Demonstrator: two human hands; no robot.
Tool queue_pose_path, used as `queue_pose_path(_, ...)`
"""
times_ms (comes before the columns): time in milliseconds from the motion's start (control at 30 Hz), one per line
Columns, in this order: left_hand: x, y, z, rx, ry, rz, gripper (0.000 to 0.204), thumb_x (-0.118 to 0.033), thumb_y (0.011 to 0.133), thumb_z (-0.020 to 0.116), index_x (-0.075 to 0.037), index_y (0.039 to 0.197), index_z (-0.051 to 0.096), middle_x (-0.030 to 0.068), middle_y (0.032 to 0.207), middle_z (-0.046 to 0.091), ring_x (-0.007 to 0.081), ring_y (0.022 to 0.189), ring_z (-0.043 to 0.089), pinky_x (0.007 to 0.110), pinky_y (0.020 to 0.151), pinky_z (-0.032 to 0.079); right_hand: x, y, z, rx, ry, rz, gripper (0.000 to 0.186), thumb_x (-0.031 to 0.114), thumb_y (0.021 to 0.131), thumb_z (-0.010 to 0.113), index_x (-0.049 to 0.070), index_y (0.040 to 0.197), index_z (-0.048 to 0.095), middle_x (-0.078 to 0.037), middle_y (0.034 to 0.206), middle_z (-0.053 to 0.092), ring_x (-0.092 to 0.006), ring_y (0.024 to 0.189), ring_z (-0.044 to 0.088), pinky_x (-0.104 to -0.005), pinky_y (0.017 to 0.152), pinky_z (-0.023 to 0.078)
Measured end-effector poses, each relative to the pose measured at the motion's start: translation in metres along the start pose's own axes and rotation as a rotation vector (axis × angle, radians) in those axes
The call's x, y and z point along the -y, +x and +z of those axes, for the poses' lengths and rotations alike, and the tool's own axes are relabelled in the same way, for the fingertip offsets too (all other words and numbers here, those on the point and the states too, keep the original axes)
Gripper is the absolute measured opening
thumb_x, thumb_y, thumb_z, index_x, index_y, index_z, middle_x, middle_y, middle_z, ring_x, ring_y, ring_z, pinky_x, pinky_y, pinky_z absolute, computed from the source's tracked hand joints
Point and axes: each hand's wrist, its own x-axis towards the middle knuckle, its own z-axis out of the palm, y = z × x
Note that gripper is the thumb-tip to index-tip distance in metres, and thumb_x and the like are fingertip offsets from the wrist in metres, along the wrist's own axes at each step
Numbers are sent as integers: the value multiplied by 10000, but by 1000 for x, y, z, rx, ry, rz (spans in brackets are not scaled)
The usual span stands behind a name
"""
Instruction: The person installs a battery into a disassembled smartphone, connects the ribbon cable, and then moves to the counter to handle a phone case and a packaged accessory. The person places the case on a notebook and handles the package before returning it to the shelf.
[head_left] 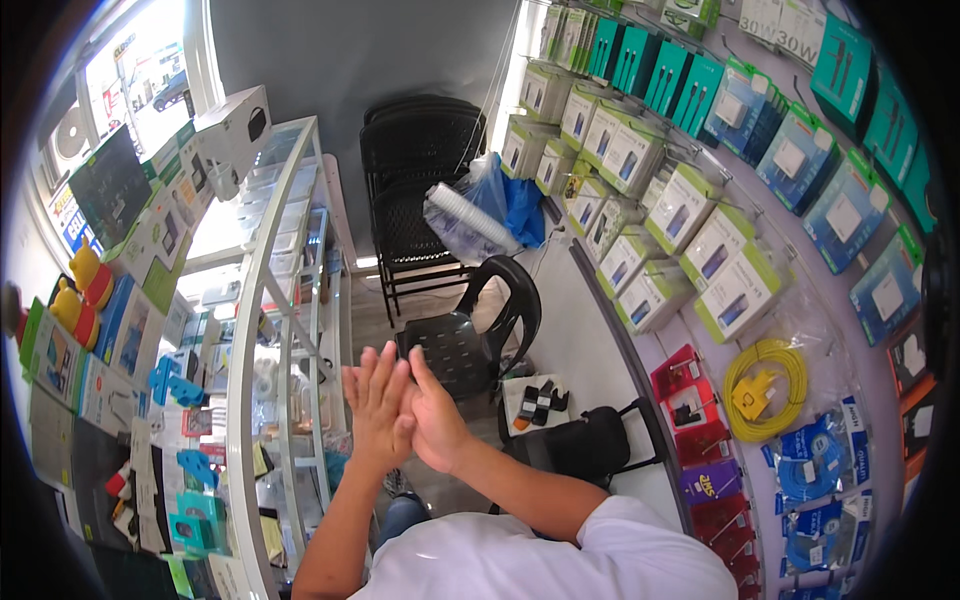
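Just beyond our fingertips stands a black plastic armchair [450, 350] with a dotted seat, the nearest thing to us. Our left hand [378, 412] and right hand [437, 420] meet at the palms, fingers loosely straight and unclenched, the left partly overlapping the right. Right of our hands, near them, lies a flat white box [524, 391] with small dark objects on it, and below that is a black padded shape [580, 446], probably another seat, though our view is too poor to be sure.

Farther ahead of our hands we see stacked black metal chairs [420, 150] and a clear plastic bag [465, 222] around a white ribbed roll. To their left runs a white-framed glass display bench [242, 410] bearing yellow-and-red bear figures [78, 312]. Well to their right hang white-and-green cardboard boxes [738, 285] and a coiled yellow cable [755, 396].
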Motion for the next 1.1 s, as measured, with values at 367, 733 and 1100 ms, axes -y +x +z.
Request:
queue_pose_path(367, 312, 182, 157, 52, -449, -779, 598, -479, 1026, 639, -64, 1454, 608, 195, 1518, 568, 378, 1491, 423, 460, 1232, 310, 77, 76, -145, -651, -744, -81, 731, 551, 1150, 265, -35, 1536, 470, -203, 1444, 613, -268, 1298, 615, -380, 1138, 434)
queue_pose_path(733, 315, 414, 189, 229, -1031, -720, 617, -450, 1084, 569, 14, 1491, 552, 167, 1477, 609, 257, 1425, 520, 366, 1219, 329, 142, 117, -214, -993, -787, -128, 504, 390, 1141, 461, -30, 1338, 659, -152, 1221, 750, -205, 1083, 712, -335, 981, 512)
queue_pose_path(1100, 291, 751, 311, 474, -2188, -448, 867, -404, 1109, 496, 137, 1621, 54, 376, 1667, 169, 418, 1582, 242, 468, 1302, 255, 200, 204, -245, -1341, -768, -234, 502, 394, 1128, 508, -52, 1284, 679, -155, 1161, 759, -197, 1021, 727, -325, 947, 534)
